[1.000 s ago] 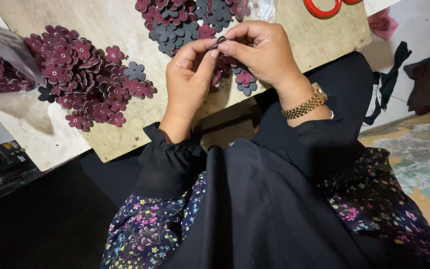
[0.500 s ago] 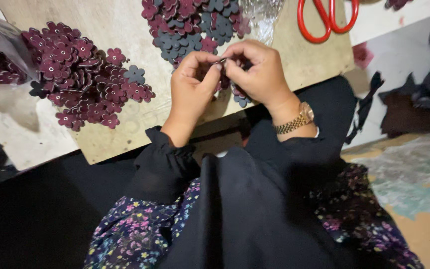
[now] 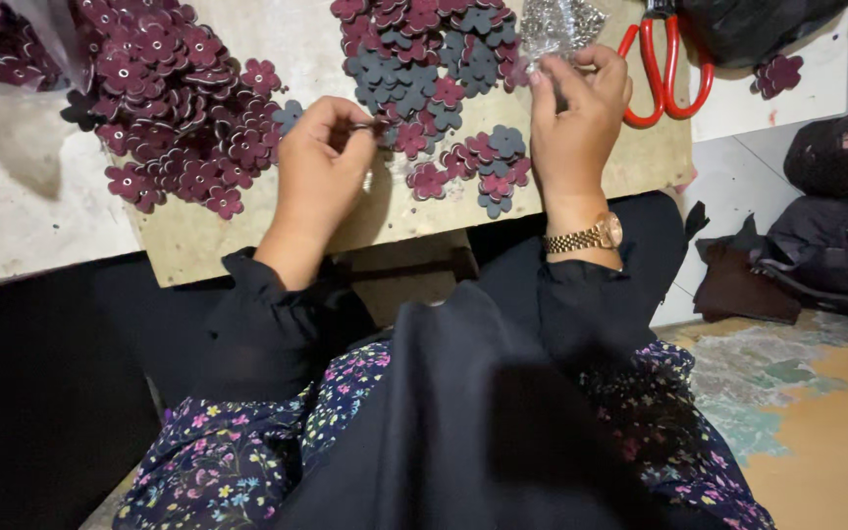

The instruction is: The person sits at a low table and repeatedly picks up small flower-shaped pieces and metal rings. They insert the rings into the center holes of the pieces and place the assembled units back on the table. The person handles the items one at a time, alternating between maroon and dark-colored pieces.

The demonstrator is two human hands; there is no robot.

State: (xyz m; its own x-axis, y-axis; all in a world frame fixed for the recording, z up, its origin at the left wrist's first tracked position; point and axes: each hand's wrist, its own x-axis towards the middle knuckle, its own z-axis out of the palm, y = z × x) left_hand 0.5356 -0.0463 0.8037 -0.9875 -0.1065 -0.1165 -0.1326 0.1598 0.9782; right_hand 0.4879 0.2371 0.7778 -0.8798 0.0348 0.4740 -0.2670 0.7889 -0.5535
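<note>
My left hand [image 3: 321, 157] pinches a small dark flower-shaped piece between thumb and fingertips, just above the wooden board [image 3: 277, 240]. My right hand [image 3: 576, 118] is apart from it, up at the board's far edge. Its fingertips are curled at a heap of small shiny silver pieces [image 3: 561, 20]; whether they grip one is not visible. Between the hands lies a loose pile of maroon and grey flower pieces [image 3: 444, 69]. A gold watch [image 3: 586, 236] is on the right wrist.
A larger heap of maroon flowers with silver centres [image 3: 169, 108] lies left on the board. Red-handled scissors [image 3: 664, 64] lie at the far right edge, by a black bag [image 3: 758, 25]. Dark fabric bundles [image 3: 826, 236] lie on the floor to the right.
The hands were joined over one flower piece; they have since separated. My right hand moved up and right to the silver pieces, while the left stayed with the flower.
</note>
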